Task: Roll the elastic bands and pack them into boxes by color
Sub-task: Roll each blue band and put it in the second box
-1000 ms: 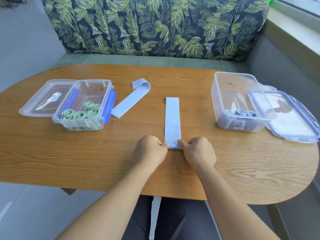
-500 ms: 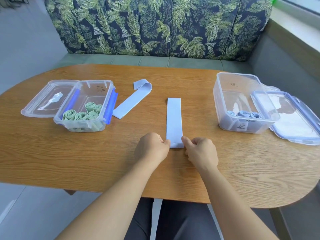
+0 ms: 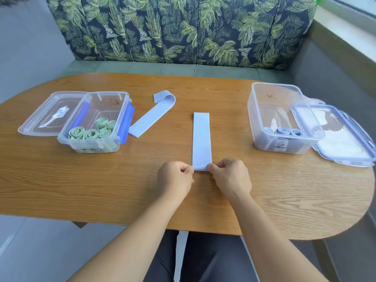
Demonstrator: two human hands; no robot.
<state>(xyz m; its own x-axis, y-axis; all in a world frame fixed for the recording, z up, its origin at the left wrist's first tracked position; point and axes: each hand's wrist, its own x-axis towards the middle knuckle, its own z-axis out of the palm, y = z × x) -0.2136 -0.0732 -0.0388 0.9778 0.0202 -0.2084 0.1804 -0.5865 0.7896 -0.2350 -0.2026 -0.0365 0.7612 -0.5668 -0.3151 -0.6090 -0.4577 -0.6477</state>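
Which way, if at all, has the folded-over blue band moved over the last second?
No. The folded-over blue band lies where it did, its near end beside the box of green rolls.

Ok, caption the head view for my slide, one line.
Left hand and right hand pinch the flat blue band at its near end, between green-roll box and blue-roll box.

Flat blue band (image 3: 201, 139), near end curled

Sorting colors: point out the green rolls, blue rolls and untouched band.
green rolls (image 3: 91, 134), head view, middle roll's top.
blue rolls (image 3: 283, 130), head view, middle roll's top.
untouched band (image 3: 150, 119), head view, flat middle.
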